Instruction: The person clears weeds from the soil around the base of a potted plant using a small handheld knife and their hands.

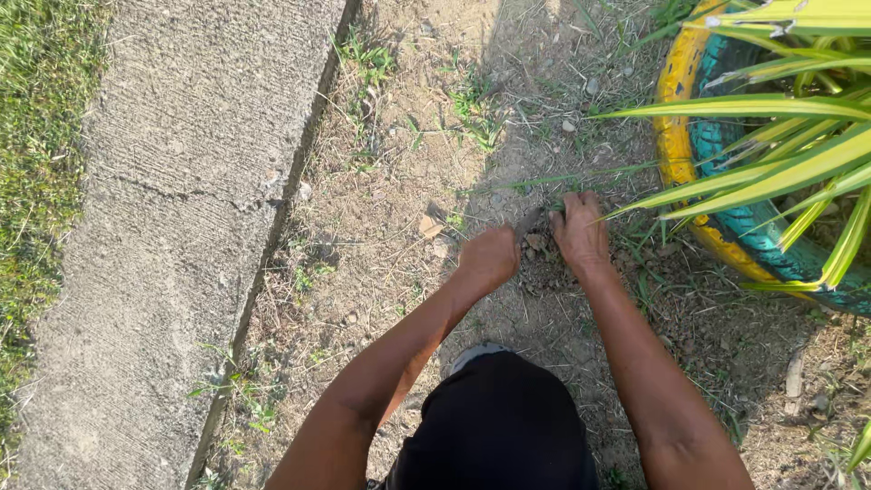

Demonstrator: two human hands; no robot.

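Observation:
My left hand [490, 256] is closed around the handle of a small dark blade [528, 222], whose tip points into the dry soil. My right hand [579, 232] rests on the ground just right of the blade, fingers curled down into a tuft of grass and weeds [558, 204]. Both arms reach forward from the bottom of the head view over my dark-clothed knee [499, 422]. What the right fingers grip is hidden under the hand.
A painted tyre planter [676, 136], yellow and teal, with long striped green leaves [780, 172] stands at right. A concrete path [172, 218] runs along the left with grass [36, 181] beyond it. Bare dirt with pebbles and small weeds [472, 104] lies between.

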